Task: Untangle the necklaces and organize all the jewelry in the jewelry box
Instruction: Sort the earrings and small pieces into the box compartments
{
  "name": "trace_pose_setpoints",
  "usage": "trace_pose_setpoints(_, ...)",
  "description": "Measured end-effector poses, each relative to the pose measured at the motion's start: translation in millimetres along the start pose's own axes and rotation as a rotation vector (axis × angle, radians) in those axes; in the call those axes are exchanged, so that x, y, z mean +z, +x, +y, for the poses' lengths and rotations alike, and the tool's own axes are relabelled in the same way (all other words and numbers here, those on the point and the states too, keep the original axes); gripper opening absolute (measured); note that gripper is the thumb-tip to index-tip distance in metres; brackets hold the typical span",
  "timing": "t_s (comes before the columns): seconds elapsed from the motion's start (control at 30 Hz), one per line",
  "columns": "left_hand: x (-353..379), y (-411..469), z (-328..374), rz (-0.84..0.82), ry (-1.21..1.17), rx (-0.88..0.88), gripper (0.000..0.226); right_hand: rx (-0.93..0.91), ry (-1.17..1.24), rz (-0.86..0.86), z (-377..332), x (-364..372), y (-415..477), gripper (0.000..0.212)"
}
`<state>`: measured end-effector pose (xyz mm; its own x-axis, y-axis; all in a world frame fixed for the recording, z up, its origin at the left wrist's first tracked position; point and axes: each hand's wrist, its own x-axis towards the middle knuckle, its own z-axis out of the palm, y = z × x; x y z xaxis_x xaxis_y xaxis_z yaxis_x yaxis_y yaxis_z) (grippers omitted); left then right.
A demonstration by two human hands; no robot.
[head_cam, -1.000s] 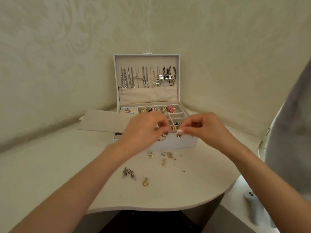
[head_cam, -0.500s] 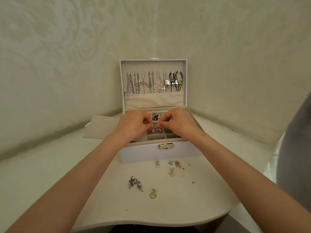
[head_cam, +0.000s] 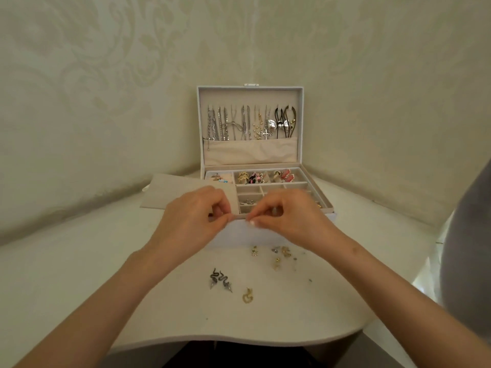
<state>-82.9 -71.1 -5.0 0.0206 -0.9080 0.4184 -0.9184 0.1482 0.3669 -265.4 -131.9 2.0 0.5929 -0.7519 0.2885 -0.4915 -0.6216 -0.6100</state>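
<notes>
Jewelry box (head_cam: pixel 240 235) sits open at the back of the white desk (head_cam: pixel 93 274), tucked into the corner where the two patterned walls meet. Its lid (head_cam: pixel 249 95) stands upright with a row of necklaces (head_cam: pixel 239 124) hanging inside. They're mostly silver chains, plus a couple of dark cords on the right, and the ends drop into a beige pocket. The back row of the tray has rings and earrings (head_cam: pixel 265 177) in gold, pink and black. A few tiny pieces sit in one of the small middle compartments. A flat beige pad (head_cam: pixel 170 189) lies at the box's left side, its right end hidden behind the left hand.

Both hands are right at the box's front rim, nearly touching each other. Left hand (head_cam: pixel 191 221) has its fingers curled, thumb and fingertip pinched together, and right hand (head_cam: pixel 289 217) is the same deal. Honestly can't tell if anything's held in either pinch, it's too small and blurry.

Loose on the desk in front of the box:
- a pair of dark snake-shaped earrings (head_cam: pixel 220 280)
- a gold earring (head_cam: pixel 247 295) just right of them
- a scatter of small gold and silver bits (head_cam: pixel 281 254) close to the box front, by the right wrist
</notes>
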Motion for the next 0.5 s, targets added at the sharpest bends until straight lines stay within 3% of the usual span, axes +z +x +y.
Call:
trace_pose_setpoints(0.13, -4, -38, -6, -0.100, 0.015, -0.035, 0.018, -0.049, -0.026, -0.193, -7, 22, -22, 0.009)
trace_pose_setpoints(0.3, -9, -59, -15, -0.334, -0.005, -0.084, 0.017, -0.055, -0.117, -0.303, -14, 41, -33, 0.017)
trace_pose_setpoints(0.5, 0, -67, -11, -0.339, 0.034, -0.096, 0.029, -0.026, -0.207, -0.310, -20, 48, -34, 0.020)
